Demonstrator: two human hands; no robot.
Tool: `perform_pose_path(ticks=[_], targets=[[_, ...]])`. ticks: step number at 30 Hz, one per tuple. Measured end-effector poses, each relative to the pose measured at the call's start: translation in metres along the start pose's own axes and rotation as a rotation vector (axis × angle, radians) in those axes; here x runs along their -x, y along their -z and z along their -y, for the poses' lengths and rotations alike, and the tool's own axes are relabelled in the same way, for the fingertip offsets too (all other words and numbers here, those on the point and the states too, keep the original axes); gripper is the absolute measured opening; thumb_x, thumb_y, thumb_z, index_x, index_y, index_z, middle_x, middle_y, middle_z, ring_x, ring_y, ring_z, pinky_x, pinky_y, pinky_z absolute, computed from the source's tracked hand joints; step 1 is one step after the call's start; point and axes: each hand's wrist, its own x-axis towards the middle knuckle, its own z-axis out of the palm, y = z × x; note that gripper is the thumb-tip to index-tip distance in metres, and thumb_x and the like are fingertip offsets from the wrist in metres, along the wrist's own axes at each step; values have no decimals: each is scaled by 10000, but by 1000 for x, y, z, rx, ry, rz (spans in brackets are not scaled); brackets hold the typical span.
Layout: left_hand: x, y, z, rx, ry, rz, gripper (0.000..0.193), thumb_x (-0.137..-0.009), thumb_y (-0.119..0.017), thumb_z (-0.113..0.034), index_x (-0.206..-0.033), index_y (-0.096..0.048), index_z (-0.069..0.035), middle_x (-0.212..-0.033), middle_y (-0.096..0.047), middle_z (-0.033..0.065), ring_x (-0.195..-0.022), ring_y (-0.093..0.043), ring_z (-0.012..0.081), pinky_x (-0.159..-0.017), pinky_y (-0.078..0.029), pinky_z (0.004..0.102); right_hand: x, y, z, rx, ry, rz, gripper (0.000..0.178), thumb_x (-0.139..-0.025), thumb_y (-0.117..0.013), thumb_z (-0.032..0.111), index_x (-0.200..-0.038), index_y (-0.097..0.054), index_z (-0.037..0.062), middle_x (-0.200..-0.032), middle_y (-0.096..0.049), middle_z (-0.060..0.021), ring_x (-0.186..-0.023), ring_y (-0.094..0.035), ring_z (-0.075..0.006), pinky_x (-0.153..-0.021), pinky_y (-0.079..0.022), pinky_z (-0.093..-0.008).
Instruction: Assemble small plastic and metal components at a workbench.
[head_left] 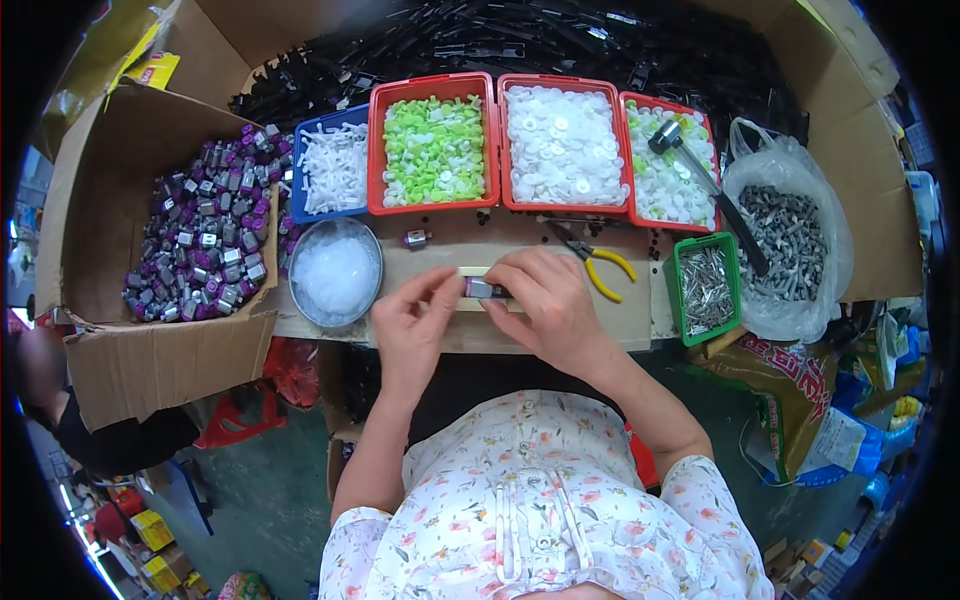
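Observation:
A small purple-and-silver motor (478,287) lies at a pale yellow block (472,271) on the brown work board, between my hands. My right hand (550,308) has its fingers and thumb closed round the motor's right end, hiding part of it. My left hand (415,318) is just left of the block, thumb and forefinger pinched together; whatever they hold is too small to make out. Another motor (415,239) lies loose beyond my left hand. Past my right hand rest pliers with yellow handles (607,274).
At left stand a carton of motors (62,230) and a metal bowl of white grease-like stuff (292,290). Red trays (497,206) and a blue tray (297,190) of plastic parts line the back. Right are a green basket (681,300) of metal pins, a hammer (735,208) and a bag (838,230) of grey parts.

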Motion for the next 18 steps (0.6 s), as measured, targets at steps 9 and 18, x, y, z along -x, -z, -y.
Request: perform_pose_path(ticks=[9, 18], targets=[[6, 5, 11, -599, -572, -115, 201, -840, -740, -73, -1019, -718, 16, -991, -661, 130, -857, -632, 290, -719, -479, 360, 5, -20, -18, -72, -54, 78, 242, -779, -746, 139, -976, -631, 57, -1130, -612, -94, -1024, -599, -277, -834, -420, -410], [-2, -1, 16, -742, -848, -60, 193, -803, -757, -69, -982, -708, -15, -974, -649, 100, -893, -634, 288, -734, -449, 394, 4, -24, -24, -181, -90, 130, 235, -793, -732, 133, -993, -647, 45, -1075, -617, -74, -1023, -589, -267, -854, -417, -400]])
